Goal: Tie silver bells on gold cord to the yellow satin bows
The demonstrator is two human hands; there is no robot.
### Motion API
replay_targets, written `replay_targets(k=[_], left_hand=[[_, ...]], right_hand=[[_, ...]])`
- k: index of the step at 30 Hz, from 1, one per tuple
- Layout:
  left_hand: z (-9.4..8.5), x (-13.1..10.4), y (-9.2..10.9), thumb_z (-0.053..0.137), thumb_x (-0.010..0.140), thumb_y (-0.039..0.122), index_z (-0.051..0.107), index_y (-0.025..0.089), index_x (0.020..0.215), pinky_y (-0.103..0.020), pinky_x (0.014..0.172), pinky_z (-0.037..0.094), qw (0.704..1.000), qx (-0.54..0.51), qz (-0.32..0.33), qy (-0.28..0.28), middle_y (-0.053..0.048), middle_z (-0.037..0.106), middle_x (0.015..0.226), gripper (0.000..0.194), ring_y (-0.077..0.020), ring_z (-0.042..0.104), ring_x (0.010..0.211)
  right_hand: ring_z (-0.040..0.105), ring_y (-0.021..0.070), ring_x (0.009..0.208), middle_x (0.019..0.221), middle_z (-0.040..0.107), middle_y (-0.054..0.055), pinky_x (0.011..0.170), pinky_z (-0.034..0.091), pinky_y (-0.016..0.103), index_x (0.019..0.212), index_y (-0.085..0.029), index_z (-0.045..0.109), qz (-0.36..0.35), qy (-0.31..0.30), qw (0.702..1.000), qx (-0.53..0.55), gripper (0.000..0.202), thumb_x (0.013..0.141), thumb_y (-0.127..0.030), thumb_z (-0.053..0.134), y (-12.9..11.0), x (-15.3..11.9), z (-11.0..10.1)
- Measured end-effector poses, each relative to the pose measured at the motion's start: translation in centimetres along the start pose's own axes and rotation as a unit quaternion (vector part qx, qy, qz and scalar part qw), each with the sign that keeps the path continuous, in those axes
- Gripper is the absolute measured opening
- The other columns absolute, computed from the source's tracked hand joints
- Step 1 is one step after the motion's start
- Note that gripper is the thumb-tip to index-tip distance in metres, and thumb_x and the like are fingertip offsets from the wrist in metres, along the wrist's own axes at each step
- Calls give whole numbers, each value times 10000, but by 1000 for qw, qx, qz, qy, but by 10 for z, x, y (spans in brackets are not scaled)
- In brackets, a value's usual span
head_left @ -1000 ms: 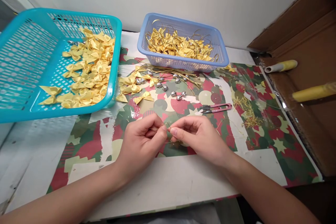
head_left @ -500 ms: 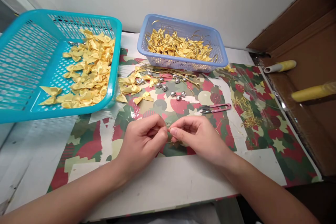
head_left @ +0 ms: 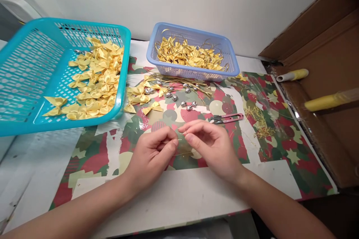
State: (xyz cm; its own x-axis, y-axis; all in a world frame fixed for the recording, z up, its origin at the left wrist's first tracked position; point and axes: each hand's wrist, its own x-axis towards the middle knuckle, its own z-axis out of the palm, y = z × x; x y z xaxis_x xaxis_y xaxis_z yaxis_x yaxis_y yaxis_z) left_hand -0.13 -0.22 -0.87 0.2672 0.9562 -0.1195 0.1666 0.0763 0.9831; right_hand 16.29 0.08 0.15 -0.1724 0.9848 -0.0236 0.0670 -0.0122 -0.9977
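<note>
Over the middle of the patterned table, my left hand (head_left: pixel 157 153) pinches a thin gold cord (head_left: pixel 183 154) between thumb and forefinger. A small loop of it sticks out past the fingertips. Just to the right, my right hand (head_left: pixel 214 147) has its thumb and fingers drawn together around a very fine strand of the cord, hard to make out. A narrow gap separates the two hands. Beyond them lie several silver jingle bells (head_left: pixel 189 107), a loose yellow satin bow (head_left: pixel 152 107) and pink-handled thread snips (head_left: pixel 227 118).
A turquoise basket (head_left: pixel 123 86) of yellow bows stands at left. Behind is a blue basket (head_left: pixel 193 71) holding bows with gold cords. Cut gold cords (head_left: pixel 185 79) lie before it. Gold scraps (head_left: pixel 262 123) lie at right, near a cardboard box (head_left: pixel 316 44) with yellow-wrapped tubes (head_left: pixel 331 99).
My hands have moved slightly apart; their fingertips were nearly touching at the cord. The small loop at my left fingertips now shows more plainly. The whole view has shifted a little.
</note>
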Motion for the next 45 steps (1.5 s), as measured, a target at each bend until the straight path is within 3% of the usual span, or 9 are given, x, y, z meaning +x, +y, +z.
replay_targets(k=[9, 15, 22, 25, 28, 31, 37, 41, 45], left_hand=[[0, -1, -3, 484, 862, 320, 477, 187, 660, -185, 427, 260, 993, -94, -61, -33, 79, 332, 503, 242, -68, 296, 449], [-8, 1, -3, 486, 905, 364, 510, 179, 726, -180, 457, 268, 992, -84, -52, -75, 72, 342, 571, 258, -69, 298, 503], [-20, 1, 6, 519, 907, 380, 578, 181, 818, -204, 521, 428, 980, -24, -66, -185, 10, 529, 721, 225, -102, 499, 601], [-30, 1, 14, 615, 857, 342, 614, 221, 1073, -268, 740, 536, 986, 2, -40, -160, -70, 628, 1058, 248, -194, 619, 942], [-36, 4, 27, 681, 802, 310, 601, 248, 1191, -320, 945, 502, 996, 22, 15, -91, -90, 582, 1276, 401, -251, 536, 1206], [-30, 13, 36, 681, 789, 314, 635, 213, 1073, -340, 905, 521, 991, 18, -3, -136, -86, 653, 1139, 305, -242, 606, 1090], [-13, 37, 24, 570, 810, 321, 540, 173, 807, -300, 702, 506, 924, -152, -198, -290, -34, 659, 784, 151, -155, 628, 690], [-13, 39, 11, 547, 832, 325, 469, 171, 715, -216, 490, 321, 903, -200, -241, -293, 29, 482, 603, 209, -77, 355, 478], [-13, 33, 4, 614, 838, 409, 400, 189, 705, -187, 456, 166, 920, -217, -210, -250, 90, 263, 560, 335, -66, 176, 490]], right_hand=[[686, 175, 738, 808, 755, 50, 687, 527, 348, 848, -210, 692, -310, 26, 923, -227, 168, 853, -81, 585, 5, -2, 4], [652, 167, 691, 735, 723, 46, 654, 514, 338, 796, -211, 656, -294, 25, 925, -241, 161, 877, -126, 546, 8, 0, 3], [640, 159, 711, 741, 704, 34, 662, 520, 308, 763, -202, 625, -215, 25, 961, -170, 112, 840, -135, 581, 6, -2, -2], [643, 161, 721, 758, 707, 37, 669, 520, 310, 775, -205, 630, -207, 16, 965, -158, 97, 842, -152, 584, 5, -2, -4], [642, 162, 711, 753, 704, 34, 680, 520, 318, 764, -209, 624, -216, 8, 964, -157, 101, 844, -161, 584, 4, -1, -6], [642, 162, 713, 743, 696, 30, 684, 521, 316, 754, -209, 612, -241, 11, 956, -165, 113, 844, -149, 578, 2, 0, -8], [630, 162, 702, 717, 685, 30, 654, 505, 306, 753, -201, 621, -269, 22, 944, -191, 148, 843, -109, 548, 2, 3, -16], [630, 161, 706, 741, 698, 37, 662, 505, 305, 766, -197, 625, -270, 9, 943, -193, 144, 843, -109, 541, 5, 4, -18], [617, 164, 685, 735, 695, 42, 642, 499, 309, 773, -197, 622, -267, -5, 941, -209, 142, 853, -119, 534, 8, 4, -17]])
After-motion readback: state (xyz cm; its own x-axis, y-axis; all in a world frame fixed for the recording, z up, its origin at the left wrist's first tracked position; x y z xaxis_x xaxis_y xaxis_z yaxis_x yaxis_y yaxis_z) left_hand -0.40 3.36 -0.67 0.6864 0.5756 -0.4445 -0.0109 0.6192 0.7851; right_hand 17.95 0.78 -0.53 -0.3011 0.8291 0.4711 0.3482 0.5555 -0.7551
